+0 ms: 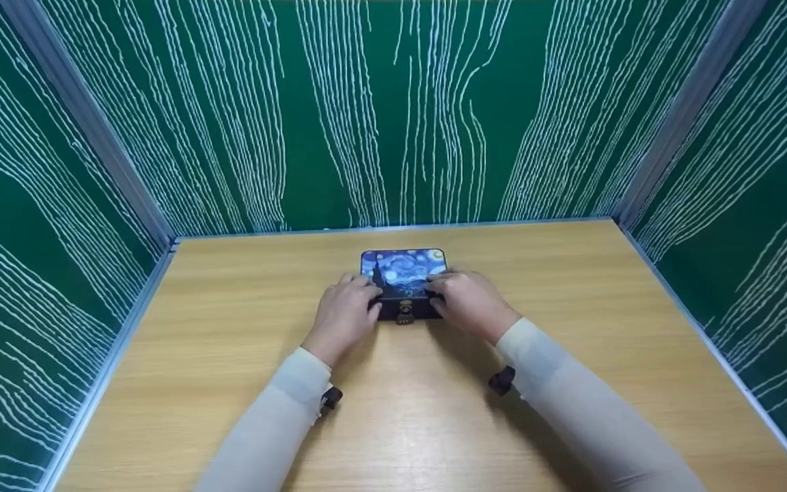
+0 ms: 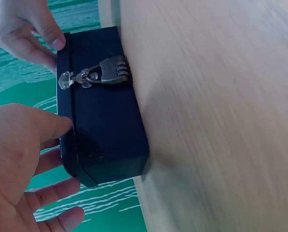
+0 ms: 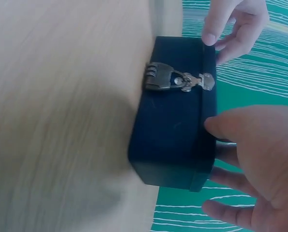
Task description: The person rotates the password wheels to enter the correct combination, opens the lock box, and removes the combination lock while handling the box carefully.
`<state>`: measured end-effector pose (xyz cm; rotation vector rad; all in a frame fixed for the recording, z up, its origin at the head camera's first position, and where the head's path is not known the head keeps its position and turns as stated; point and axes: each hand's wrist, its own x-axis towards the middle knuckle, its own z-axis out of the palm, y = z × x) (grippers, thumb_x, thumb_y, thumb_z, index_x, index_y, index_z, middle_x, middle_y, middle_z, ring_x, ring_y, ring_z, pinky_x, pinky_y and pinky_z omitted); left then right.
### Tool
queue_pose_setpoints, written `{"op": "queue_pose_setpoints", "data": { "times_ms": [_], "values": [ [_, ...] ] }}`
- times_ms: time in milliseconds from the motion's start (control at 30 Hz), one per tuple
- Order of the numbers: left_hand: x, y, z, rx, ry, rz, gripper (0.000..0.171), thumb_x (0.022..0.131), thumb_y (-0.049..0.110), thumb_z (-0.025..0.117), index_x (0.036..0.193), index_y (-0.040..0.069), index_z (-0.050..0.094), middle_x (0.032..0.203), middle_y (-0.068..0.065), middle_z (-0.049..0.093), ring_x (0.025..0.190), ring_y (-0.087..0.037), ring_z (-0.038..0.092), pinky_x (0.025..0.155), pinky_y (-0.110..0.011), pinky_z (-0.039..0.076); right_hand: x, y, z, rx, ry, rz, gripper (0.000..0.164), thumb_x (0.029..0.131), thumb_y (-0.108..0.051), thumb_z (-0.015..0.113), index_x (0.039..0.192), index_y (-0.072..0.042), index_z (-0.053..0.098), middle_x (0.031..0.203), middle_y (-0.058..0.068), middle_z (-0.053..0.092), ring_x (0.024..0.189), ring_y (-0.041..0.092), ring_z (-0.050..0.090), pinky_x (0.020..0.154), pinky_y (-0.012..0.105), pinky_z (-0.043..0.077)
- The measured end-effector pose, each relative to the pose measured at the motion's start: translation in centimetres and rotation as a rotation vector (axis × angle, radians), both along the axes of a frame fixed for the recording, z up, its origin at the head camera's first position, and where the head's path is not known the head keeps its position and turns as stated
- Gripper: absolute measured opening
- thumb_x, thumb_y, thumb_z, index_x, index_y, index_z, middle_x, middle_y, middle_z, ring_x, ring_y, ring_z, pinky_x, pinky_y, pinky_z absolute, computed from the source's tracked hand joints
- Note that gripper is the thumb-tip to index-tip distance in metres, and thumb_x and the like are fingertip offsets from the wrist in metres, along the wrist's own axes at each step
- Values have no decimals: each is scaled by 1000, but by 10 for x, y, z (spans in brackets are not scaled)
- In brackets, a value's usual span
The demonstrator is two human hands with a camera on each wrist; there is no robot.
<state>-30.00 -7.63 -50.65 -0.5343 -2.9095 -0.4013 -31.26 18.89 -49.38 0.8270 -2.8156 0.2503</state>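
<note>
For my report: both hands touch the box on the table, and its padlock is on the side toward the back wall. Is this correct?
Only the side is wrong: the head view shows the padlock on the near side of the box, facing away from the back wall.

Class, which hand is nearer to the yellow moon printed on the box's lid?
Right: the right hand touches the lid's right side, just nearer the person than the moon; the left hand is across at the left side.

No legible text, padlock (image 2: 113, 71) digits too blurred to read
</note>
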Motion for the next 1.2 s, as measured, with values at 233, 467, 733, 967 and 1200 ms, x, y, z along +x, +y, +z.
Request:
{"op": "queue_pose_setpoints", "data": {
  "times_ms": [233,467,733,967,1200],
  "values": [
    [8,0,7,-24,-7,-13,30,111,35,75,131,15,84,134,-7,77,127,-31,67,118,-59,56,9,0,7,37,-68,-19,30,106,-24,82,134,-15,84,128,12,85,116,33,80,106,59,66],
    [12,0,10,-38,17,-41,28,109,34,77,127,14,85,134,-8,78,125,-32,69,116,-60,56,14,1,11,48,-77,-23,28,107,-26,81,133,-17,85,128,9,85,113,31,80,107,60,65],
    [22,6,4,41,131,-123,19,109,27,75,107,11,86,105,-5,82,97,-27,76,94,-49,67,22,1,11,-31,31,6,19,103,-21,83,120,-13,87,130,10,83,120,33,75,106,60,64],
    [29,12,-7,92,-24,-136,26,111,35,72,109,15,88,103,-3,88,92,-25,82,86,-46,68,38,-9,12,-163,-174,-2,15,105,-23,79,98,-12,84,89,4,83,72,14,70,73,38,67],
    [28,15,-19,39,-85,-148,27,108,37,74,97,16,86,94,-4,86,86,-29,81,81,-51,66,39,-16,-6,-172,-461,-77,19,105,-26,78,108,-10,88,87,3,82,64,13,62,66,35,57]
  ]
}}
